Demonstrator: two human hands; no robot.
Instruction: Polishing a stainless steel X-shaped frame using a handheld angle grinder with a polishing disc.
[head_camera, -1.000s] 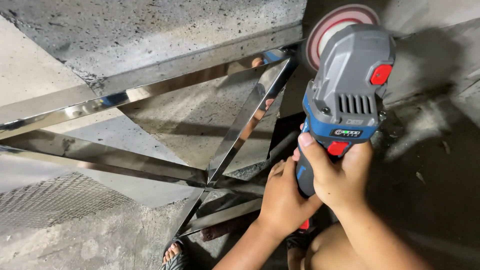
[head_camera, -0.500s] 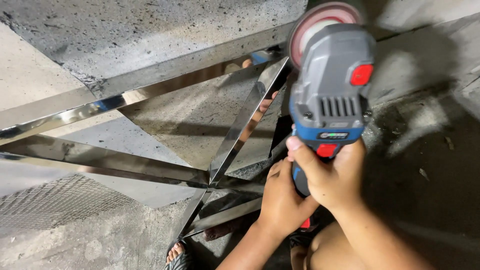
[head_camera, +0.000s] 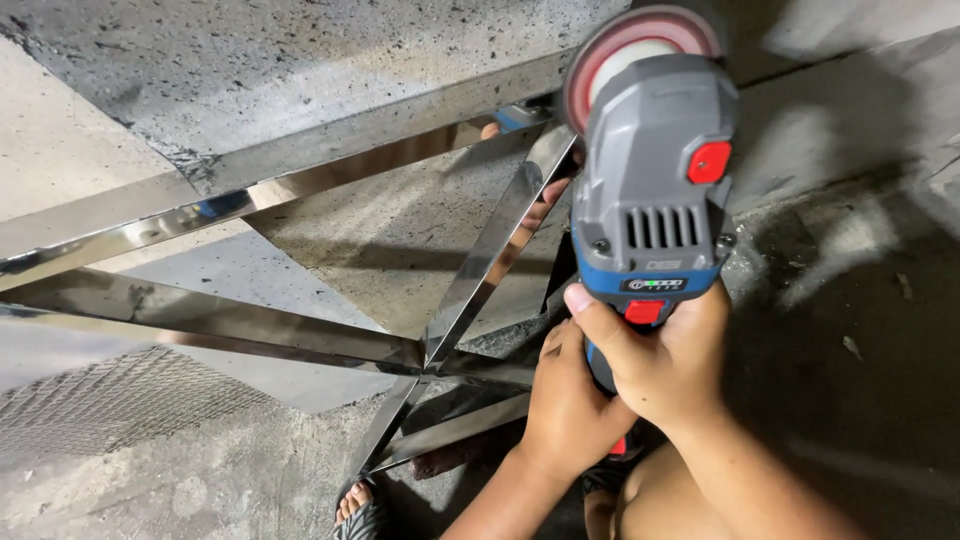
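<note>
A grey and blue angle grinder (head_camera: 652, 190) with red buttons points away from me, its round red-rimmed disc (head_camera: 628, 50) at the top. My right hand (head_camera: 668, 360) grips the grinder's handle, thumb beside the lower red switch. My left hand (head_camera: 568, 400) wraps the handle from the left, just below. The disc sits at the upper end of a shiny steel bar (head_camera: 500, 235), close to where it meets a long crossbar (head_camera: 300, 170). Whether the disc touches the metal I cannot tell.
A polished steel frame (head_camera: 200, 335) of several bars meets at a joint (head_camera: 428, 362) left of my hands. Rough concrete floor (head_camera: 840, 330) lies all around. A sandalled foot (head_camera: 355, 505) shows at the bottom, and a mesh-patterned patch (head_camera: 110, 395) lies at lower left.
The grinder has shifted left and slightly down with both hands, bringing its disc nearer the top of the diagonal steel bar.
</note>
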